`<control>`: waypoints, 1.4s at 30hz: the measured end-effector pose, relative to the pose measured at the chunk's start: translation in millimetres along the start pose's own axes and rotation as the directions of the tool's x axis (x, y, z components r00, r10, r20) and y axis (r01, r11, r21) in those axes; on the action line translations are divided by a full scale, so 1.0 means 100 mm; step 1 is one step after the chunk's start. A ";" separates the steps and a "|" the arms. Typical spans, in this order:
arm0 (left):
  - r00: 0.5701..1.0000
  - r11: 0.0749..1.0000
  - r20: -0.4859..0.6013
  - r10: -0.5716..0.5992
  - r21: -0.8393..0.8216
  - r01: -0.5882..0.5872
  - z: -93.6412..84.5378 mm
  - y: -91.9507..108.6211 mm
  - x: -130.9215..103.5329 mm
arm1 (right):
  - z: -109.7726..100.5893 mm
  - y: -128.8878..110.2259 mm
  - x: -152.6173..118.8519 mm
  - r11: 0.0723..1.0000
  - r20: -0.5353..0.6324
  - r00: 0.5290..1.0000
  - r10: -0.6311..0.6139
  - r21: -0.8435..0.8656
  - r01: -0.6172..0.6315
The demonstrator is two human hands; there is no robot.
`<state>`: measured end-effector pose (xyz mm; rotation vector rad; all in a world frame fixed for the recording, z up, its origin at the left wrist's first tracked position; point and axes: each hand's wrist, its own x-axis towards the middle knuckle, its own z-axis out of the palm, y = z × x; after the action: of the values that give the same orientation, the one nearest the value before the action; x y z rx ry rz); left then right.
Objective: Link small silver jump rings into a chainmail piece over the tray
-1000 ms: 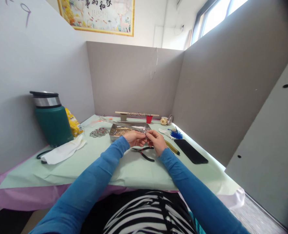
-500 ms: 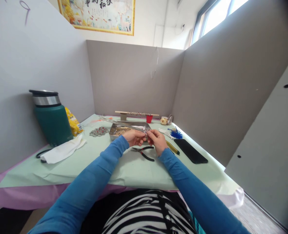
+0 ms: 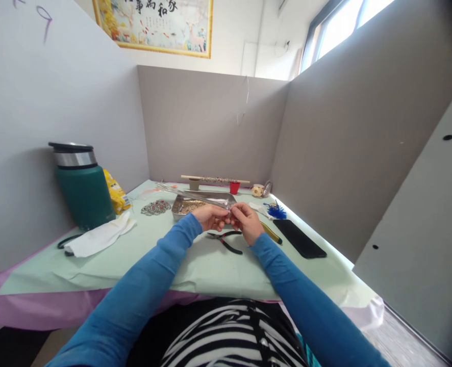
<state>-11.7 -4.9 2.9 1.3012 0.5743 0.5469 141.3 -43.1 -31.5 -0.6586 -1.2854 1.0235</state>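
Only our view shifts slightly since the earlier frame. We see wires (image 3: 195,195) slant away leftward over the tray (image 3: 177,216), left hand (image 3: 211,218) nearer their length; it and right hand (image 3: 248,222), fingers curled, pinch the near end, details unclear.

One pair of arms, blue-sleeved to the wrist: left forearm (image 3: 145,285) entering from 7 o'clock, its left hand (image 3: 211,218) palm inward with curled fingers pointing to 3 o'clock; right forearm (image 3: 298,293) from 5 o'clock, its right hand (image 3: 248,223) pinching toward 10 o'clock, fingertips close together.
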 end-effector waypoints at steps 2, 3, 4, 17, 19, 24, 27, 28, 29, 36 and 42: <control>1.000 1.000 0.000 -0.014 0.024 0.014 0.01 0.01 0.00 | 0.00 0.00 0.00 1.000 -0.007 1.000 -0.016 -0.022 0.016; 1.000 0.999 0.000 -0.022 0.034 0.022 0.01 0.01 -0.01 | 0.00 0.00 0.00 0.999 -0.011 1.000 -0.020 -0.034 0.020; 1.000 0.999 -0.002 -0.026 0.040 0.026 0.02 0.02 -0.01 | 0.00 0.00 0.00 0.999 -0.016 1.000 -0.022 -0.042 0.022; 0.995 1.000 -0.094 -0.017 -0.014 0.016 0.04 0.01 -0.02 | 0.01 -0.04 0.00 0.989 -0.076 0.996 0.042 -0.136 -0.053; 0.996 0.999 -0.092 -0.021 -0.035 0.017 0.04 0.01 -0.02 | 0.01 -0.03 0.00 0.992 -0.065 0.996 0.063 -0.106 -0.069; 0.998 0.996 -0.056 -0.035 -0.089 0.030 0.04 0.02 -0.02 | 0.01 -0.04 0.00 0.994 -0.024 0.995 0.097 0.050 -0.096; 0.998 0.995 -0.042 -0.050 -0.086 0.047 0.04 0.02 -0.03 | 0.01 -0.04 -0.01 0.989 0.005 0.995 0.098 0.110 -0.098; 0.998 0.996 -0.040 -0.055 -0.078 0.052 0.05 0.03 -0.04 | 0.01 -0.05 -0.01 0.988 0.009 0.995 0.097 0.122 -0.097; 0.998 0.996 -0.036 -0.059 -0.070 0.056 0.05 0.03 -0.04 | 0.01 -0.05 -0.01 0.987 0.011 0.995 0.095 0.130 -0.096; 0.996 0.995 -0.007 -0.088 -0.037 0.088 0.05 0.04 -0.05 | 0.01 -0.05 0.00 0.990 -0.031 0.998 0.060 0.133 -0.056; 0.999 0.999 0.006 -0.051 -0.003 0.051 0.04 0.02 -0.02 | 0.01 -0.04 0.01 0.996 -0.063 0.997 0.051 0.071 -0.047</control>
<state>-10.6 -8.6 5.6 1.2816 0.6001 0.5011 141.3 -44.6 -27.4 -0.6674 -1.1776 1.0738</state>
